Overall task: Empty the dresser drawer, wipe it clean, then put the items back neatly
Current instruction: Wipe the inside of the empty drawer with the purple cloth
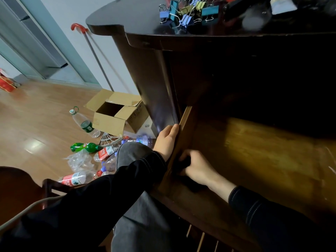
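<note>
drawer, lower right, is emptied, with binder clips and the rest parked on the tabletop up top; wipe looks underway, right hand grip curled round a dark cloth in its left corner and left hand grip clasping its side wall; restocking still to do.

Single head view, wide-angle, looking down and forward, close over open drawer at 3 o'clock; dresser top at 12; floor at 9.
</note>
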`<action>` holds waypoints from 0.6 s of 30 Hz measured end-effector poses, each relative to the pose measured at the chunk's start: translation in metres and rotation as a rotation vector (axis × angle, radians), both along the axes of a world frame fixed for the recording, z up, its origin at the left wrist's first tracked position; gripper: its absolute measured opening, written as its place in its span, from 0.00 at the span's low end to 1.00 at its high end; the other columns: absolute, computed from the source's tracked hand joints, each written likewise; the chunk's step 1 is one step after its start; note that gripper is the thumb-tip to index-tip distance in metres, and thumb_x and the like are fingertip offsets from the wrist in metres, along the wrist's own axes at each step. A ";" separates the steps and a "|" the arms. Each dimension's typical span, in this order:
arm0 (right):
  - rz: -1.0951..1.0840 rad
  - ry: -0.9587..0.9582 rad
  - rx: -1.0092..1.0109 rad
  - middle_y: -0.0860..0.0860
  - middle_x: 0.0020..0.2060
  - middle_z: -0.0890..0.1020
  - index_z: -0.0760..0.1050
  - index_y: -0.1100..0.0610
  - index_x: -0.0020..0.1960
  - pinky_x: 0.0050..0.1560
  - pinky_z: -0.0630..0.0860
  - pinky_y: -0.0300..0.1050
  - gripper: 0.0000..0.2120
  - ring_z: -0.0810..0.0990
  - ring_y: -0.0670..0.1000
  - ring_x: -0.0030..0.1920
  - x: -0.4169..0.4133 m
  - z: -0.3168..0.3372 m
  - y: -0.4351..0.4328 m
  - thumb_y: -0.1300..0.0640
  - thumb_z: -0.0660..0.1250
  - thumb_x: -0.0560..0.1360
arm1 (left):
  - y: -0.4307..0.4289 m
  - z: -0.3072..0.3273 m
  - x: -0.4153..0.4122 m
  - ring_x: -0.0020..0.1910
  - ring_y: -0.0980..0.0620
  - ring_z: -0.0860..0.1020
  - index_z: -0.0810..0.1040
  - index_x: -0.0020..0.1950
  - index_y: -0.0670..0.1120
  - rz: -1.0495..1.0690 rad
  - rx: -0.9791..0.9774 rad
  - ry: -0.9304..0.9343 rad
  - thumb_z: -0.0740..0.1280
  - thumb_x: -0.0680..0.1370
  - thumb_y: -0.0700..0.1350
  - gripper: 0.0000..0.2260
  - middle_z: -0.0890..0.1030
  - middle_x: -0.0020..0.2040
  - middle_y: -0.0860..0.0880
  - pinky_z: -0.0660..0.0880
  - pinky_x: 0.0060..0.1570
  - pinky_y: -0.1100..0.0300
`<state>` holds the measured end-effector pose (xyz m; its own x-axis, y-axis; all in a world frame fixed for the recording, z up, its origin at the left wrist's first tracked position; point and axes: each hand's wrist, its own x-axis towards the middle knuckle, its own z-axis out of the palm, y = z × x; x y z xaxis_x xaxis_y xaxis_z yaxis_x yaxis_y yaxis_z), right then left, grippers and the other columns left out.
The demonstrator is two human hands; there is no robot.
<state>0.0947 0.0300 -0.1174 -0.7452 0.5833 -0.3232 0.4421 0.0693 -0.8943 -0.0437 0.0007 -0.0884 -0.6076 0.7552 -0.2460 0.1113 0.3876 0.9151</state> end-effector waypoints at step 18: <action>-0.023 -0.071 -0.056 0.52 0.52 0.80 0.73 0.51 0.49 0.59 0.79 0.54 0.15 0.79 0.54 0.55 0.000 0.000 -0.016 0.66 0.73 0.71 | 0.000 0.002 0.001 0.49 0.48 0.81 0.78 0.49 0.51 0.003 -0.001 -0.031 0.59 0.83 0.56 0.12 0.83 0.47 0.46 0.76 0.56 0.52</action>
<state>0.0949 0.0138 -0.1175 -0.7060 0.5796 -0.4069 0.5051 0.0094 -0.8630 -0.0423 0.0005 -0.0866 -0.6023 0.7529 -0.2654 0.0815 0.3887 0.9178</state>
